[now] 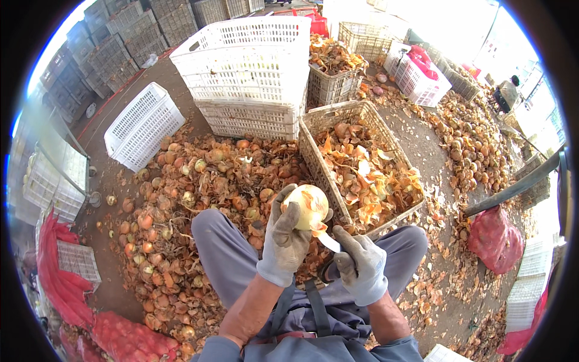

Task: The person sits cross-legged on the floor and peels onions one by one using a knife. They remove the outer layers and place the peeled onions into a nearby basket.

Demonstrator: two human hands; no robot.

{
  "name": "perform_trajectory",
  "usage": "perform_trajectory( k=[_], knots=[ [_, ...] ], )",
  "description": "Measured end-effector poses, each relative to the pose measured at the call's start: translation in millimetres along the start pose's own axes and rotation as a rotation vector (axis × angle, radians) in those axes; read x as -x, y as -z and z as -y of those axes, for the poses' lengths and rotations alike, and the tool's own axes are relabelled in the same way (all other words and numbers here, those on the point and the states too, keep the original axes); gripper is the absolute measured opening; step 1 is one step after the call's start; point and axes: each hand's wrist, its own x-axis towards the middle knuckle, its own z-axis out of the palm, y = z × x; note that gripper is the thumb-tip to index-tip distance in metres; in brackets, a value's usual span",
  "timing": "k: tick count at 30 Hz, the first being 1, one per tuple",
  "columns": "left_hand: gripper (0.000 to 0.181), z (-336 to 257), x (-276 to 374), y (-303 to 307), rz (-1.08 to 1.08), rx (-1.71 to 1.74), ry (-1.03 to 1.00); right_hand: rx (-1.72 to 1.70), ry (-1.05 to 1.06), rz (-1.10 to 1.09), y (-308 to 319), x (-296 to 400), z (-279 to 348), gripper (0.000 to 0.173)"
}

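My left hand [289,235], in a soiled work glove, holds a large, partly peeled onion [312,206] above the gap between my knees. Patches of orange skin cling to the pale bulb, and a flap hangs at its lower edge. Gloved too, my right hand [359,262] grips a knife [329,242], its blade touching or very near that flap; the fingers hide the handle. Beyond my right knee stands a plastic crate [384,131] filled with loose onion skins [362,176]. A heap of unpeeled onions [156,262] spreads in front of me and to the left.
White crates [244,68] are stacked ahead, with another white crate [142,129] left of them. A red mesh sack [495,240] lies at right under a metal pole [511,185]. More onions [475,149] and a person [506,92] are farther right. Filled red sacks [131,337] lie lower left.
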Motion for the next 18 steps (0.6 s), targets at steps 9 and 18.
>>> perform_trajectory(
  k=[9, 18],
  knots=[
    [0.044, 3, 2, 3, -0.079, 0.027, -0.007, 0.179, -0.102, -0.031, -7, -3, 7, 0.037],
    [0.053, 0, -2, -1, -0.147, -0.117, -0.007, -0.892, -0.678, -0.049, -22, 3, -8, 0.041]
  ],
)
